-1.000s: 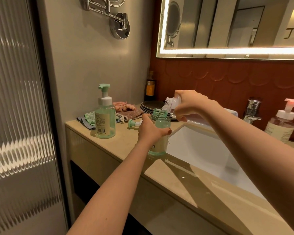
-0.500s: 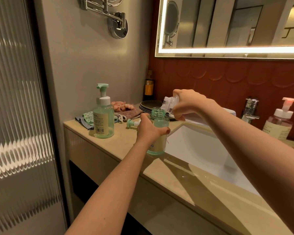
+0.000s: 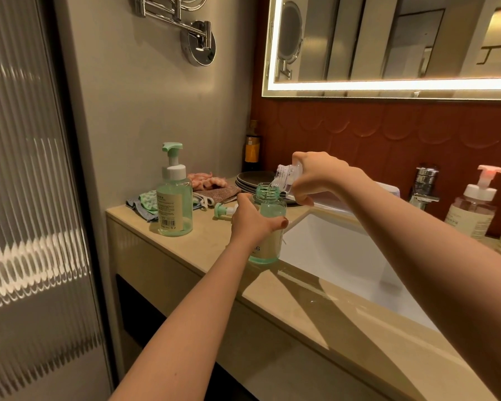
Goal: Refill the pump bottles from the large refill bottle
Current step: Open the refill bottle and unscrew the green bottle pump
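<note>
now right hand (image 3: 320, 176) tips clear refill bottle (image 3: 287, 176) over open green bottle (image 3: 268, 224) (ribbed neck)

Dim, warm bathroom light. A bright strip along the mirror (image 3: 388, 85) at upper right glares white. The arms (image 3: 185, 328) cast long dark shadows across the glossy countertop (image 3: 344, 322). Pale reflections streak the ribbed glass panel (image 3: 26, 227) at left. Frame edges bow outward; the pump bottle (image 3: 269, 211) at centre looks sharp.

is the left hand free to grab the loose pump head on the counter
Probably not yet: the pump head lies close beside the left hand, unblocked, but that hand grips the open bottle while the right hand tips the refill bottle over it.
</note>
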The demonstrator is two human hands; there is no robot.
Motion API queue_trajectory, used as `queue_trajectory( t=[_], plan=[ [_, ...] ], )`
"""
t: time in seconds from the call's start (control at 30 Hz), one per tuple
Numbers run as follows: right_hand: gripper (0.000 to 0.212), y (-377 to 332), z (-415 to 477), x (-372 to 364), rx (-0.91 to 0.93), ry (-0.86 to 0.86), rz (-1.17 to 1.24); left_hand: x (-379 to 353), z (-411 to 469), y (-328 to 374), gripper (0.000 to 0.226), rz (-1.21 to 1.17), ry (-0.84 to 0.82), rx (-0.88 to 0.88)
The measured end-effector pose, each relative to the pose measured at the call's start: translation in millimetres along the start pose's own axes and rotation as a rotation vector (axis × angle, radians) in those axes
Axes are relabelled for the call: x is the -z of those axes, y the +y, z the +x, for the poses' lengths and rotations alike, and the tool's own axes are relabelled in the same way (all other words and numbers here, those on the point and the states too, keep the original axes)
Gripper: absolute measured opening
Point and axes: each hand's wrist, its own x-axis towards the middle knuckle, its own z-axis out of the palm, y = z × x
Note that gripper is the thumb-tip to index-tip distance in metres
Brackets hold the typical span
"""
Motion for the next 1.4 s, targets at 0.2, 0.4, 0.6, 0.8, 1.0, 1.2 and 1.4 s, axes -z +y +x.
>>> queue_trajectory(
  t=[0.2,0.4,0.6,0.8,1.0,1.2,1.4],
  plan=[
    [0.048,-1.1,-2.5,2.0,0.005,-0.006,-0.002,-0.3,0.0,0.1,0.082,-0.006,0.001,0.0],
    [0.049,-1.4,-3.5,1.5,0.0,-0.004,0.002,-0.2,-0.5,-0.3,0.081,-0.006,0.002,-0.006],
    [0.049,-2.0,-4.2,1.7,0.005,-0.002,0.001,-0.2,-0.6,0.1,0.081,0.0,0.003,-0.005],
    [0.05,-1.5,-3.4,0.6,0.003,-0.005,0.001,-0.3,-1.0,0.1,0.08,0.0,0.004,-0.005],
    [0.048,-2.2,-3.8,1.4,0.006,-0.005,-0.001,-0.4,-0.2,-0.5,0.08,-0.002,0.006,-0.004],
    [0.05,-1.9,-4.0,1.9,-0.007,0.001,0.003,-0.5,-1.2,-0.6,0.08,-0.016,0.004,-0.013],
    [0.051,-2.4,-1.7,0.4,0.0,0.006,-0.011,-0.3,-1.4,-0.1,0.079,-0.009,0.005,-0.009]
  ],
)
